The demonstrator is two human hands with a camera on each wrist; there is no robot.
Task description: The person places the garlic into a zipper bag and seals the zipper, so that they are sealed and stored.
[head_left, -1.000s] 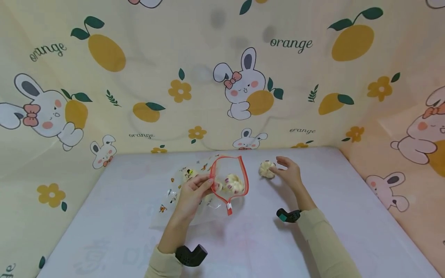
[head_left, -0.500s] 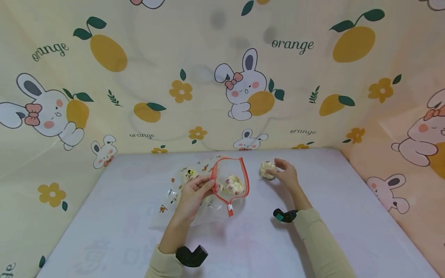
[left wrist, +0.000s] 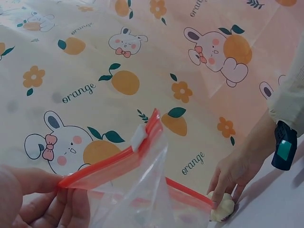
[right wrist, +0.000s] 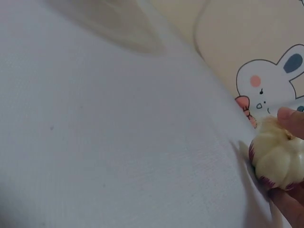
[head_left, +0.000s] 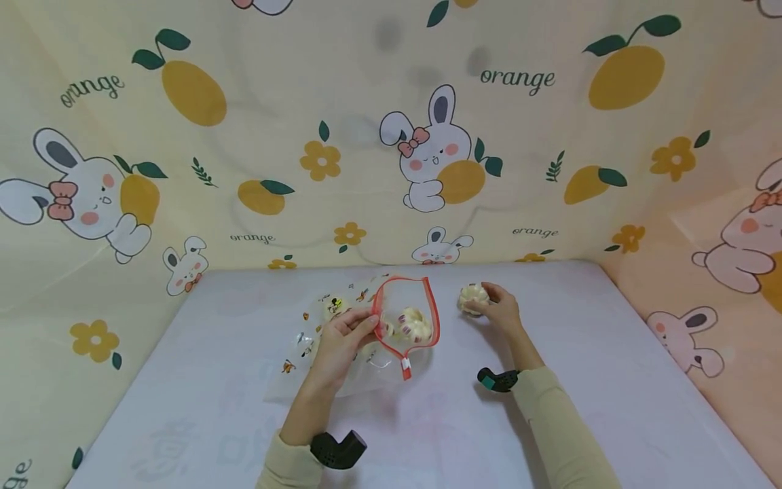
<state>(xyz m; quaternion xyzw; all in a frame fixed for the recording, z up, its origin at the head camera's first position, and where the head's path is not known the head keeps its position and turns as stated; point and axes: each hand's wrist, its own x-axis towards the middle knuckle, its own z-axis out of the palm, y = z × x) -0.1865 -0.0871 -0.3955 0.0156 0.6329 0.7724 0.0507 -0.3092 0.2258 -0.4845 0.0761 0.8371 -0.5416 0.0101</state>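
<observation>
Left-hand grip (head_left: pixel 337 344) pinching a clear printed bag (head_left: pixel 435 316) by its red edge, garlic bulb (head_left: pixel 415 325) visible inside the opening, right-hand grip (head_left: pixel 503 311) curled around another bulb (head_left: pixel 472 299), right of the bag on the white counter's (head_left: pixel 452 428) far side

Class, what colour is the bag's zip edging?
The zip edging is orange-red, best seen in the left wrist view.

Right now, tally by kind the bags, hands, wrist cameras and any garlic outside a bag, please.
Bag: 1
Loose garlic: 1
Hands: 2, left hand and right hand
Wrist cameras: 2, left camera and right camera
Total: 6
Bagged garlic isn't counted; its number is unclear.
</observation>
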